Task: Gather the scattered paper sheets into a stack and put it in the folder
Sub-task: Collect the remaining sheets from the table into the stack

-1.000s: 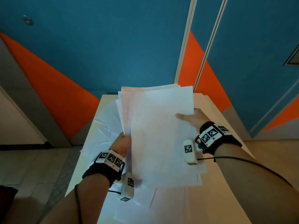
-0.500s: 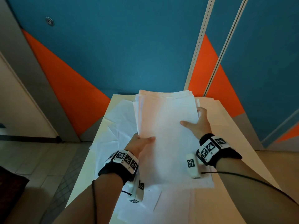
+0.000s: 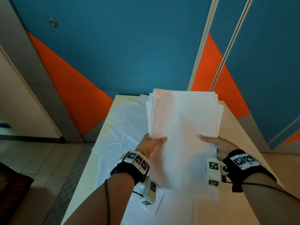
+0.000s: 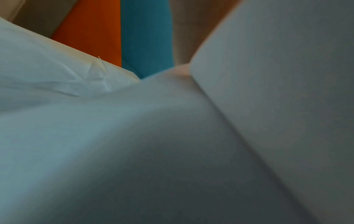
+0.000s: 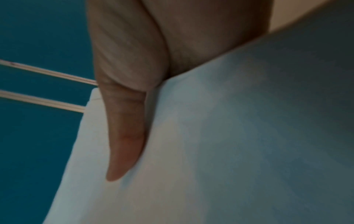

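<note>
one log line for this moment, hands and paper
left hand: grips stack | right hand: grips stack | stack: above table | loose sheets: on table

No readable text anywhere in your views.

The only markings you have are black-and-white square code patterns on the white blocks of your left wristband (image 3: 138, 160) and right wristband (image 3: 242, 160), and on the small white camera units (image 3: 213, 173) hanging below them; these carry no letters or digits. The top of the paper stack (image 3: 183, 127) shows blank, and both wrist views are too blurred to show any print.
</note>
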